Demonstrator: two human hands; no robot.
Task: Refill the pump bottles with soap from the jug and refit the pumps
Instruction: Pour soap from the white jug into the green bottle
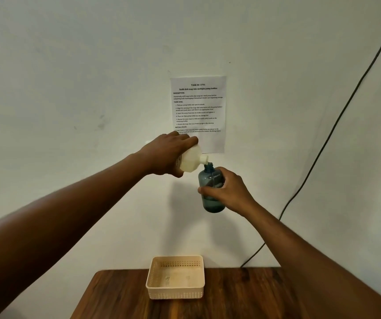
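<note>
Cream plastic soap jug (190,161), gripped in the left hand (164,155), tips its spout onto the translucent blue-grey plastic bottle (211,180) clasped by the right hand (227,191).

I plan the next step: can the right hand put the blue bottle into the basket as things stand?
Probably yes: the right hand holds the blue bottle high above the basket, which sits open-topped and unblocked.

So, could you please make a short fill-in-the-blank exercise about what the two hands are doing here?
1. The left hand tips the white jug so its spout meets the neck of the ____ bottle.
2. The right hand holds that bottle in the air, above the ____.
3. The cream basket on the table holds ____ bottles.

Missing words: blue; table; no
</note>
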